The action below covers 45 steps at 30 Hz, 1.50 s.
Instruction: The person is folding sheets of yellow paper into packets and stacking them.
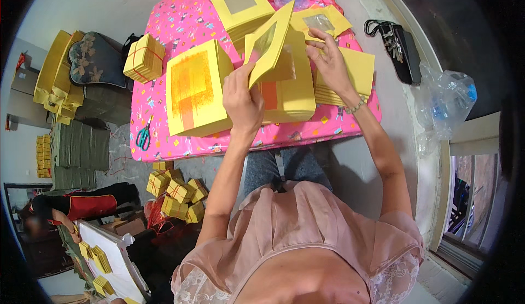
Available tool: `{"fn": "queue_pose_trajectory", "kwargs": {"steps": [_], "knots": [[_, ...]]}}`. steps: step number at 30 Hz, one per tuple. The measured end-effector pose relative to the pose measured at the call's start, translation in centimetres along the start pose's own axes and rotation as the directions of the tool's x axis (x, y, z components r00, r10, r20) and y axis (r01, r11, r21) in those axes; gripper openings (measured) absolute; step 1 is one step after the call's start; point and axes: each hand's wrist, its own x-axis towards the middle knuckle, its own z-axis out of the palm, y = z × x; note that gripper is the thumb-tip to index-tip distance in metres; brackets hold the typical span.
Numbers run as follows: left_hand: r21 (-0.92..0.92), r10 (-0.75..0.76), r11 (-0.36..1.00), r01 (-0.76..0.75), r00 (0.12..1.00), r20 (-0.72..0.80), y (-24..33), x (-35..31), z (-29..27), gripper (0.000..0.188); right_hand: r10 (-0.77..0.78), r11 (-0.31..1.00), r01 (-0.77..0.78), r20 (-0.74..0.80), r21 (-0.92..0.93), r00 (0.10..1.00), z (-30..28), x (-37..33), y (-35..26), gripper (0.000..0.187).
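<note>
I have the left hand closed on the lower edge of a yellow packet, which stands tilted above the table, its clear window facing mostly left. The packet is up over the middle stack, hiding part of it, and its top corner reaches past the back stack.

My right hand, with a beaded bracelet at the wrist, is at the far right corner of the middle stack. Its fingers are bent, with the thumb just beside them; from this view I can't tell whether they pinch an edge.

To the left of the left hand I see the left stack, marked with a rough orange patch. The right stack fans out under the right wrist, and a windowed sheet lies beyond the right hand.

On the table's pink cover, scissors lie near the left front corner, with a tied bundle at the left edge. Keys rest on a black case on the sill, near a clear bag. More bundles sit on the floor, and a co-worker leans at a white table.
</note>
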Motion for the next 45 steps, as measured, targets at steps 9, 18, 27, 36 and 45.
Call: {"fn": "queue_pose_trajectory", "kwargs": {"steps": [9, 18, 27, 36, 45], "knots": [[-0.482, -0.359, 0.809, 0.337, 0.932, 0.049, -0.1, -2.3, -0.5, 0.017, -0.027, 0.99, 0.029, -0.017, 0.137, 1.0, 0.5, 4.0, -1.4, 0.033], [-0.622, -0.469, 0.698, 0.355, 0.883, -0.021, 0.1, -3.1, 0.2, 0.04, -0.041, 0.99, 0.048, -0.057, 0.13, 0.998, 1.0, 1.9, -0.6, 0.04], [-0.687, -0.361, 0.685, 0.243, 0.932, -0.029, 0.4, -2.0, -0.5, 0.034, 0.05, 0.994, -0.033, -0.153, 0.108, 0.987, 0.4, 2.4, -1.7, 0.061], [-0.822, -0.311, 0.223, 0.524, 0.838, 0.449, 2.5, 0.4, 0.4, 0.043, 0.241, 0.869, -0.314, 0.227, 0.381, 0.943, 2.8, 0.0, -3.1, 0.051], [-0.719, -0.27, 0.038, 0.694, 0.7, 0.661, 2.8, 1.0, 0.4, 0.042, 0.31, 0.896, -0.335, 0.129, 0.292, 0.942, 1.6, -2.2, -1.0, 0.057]]}}
